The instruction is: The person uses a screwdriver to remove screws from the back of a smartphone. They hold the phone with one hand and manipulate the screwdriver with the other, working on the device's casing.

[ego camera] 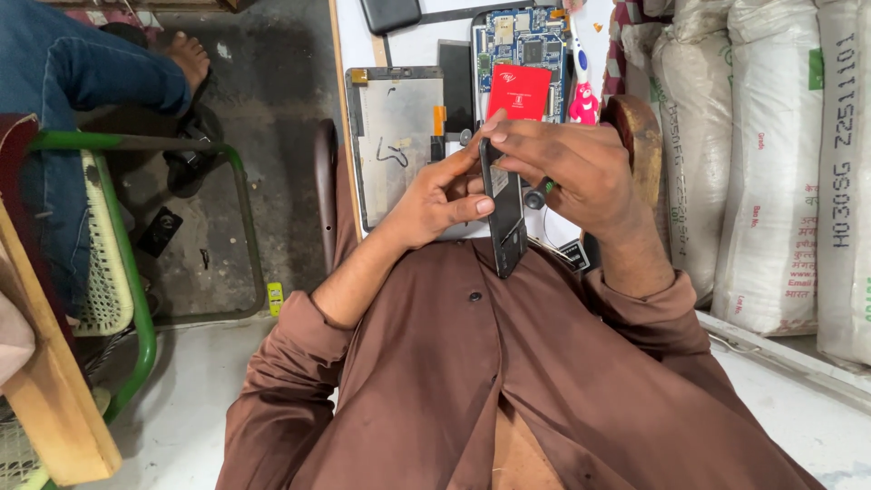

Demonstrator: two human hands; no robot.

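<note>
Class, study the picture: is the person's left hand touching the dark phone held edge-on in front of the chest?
Touching. The head view shows the left hand with its thumb pressed against the side of the dark phone, fingers wrapped behind it.

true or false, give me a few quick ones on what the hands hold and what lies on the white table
1. Both hands grip the dark phone on edge. True: left hand, right hand.
2. An opened tablet with a red battery lies beyond the hands. True.
3. The detached grey back panel lies right of the red battery. False: it lies left.
4. The table is green. False: it is white; the chair frame is green.
</note>
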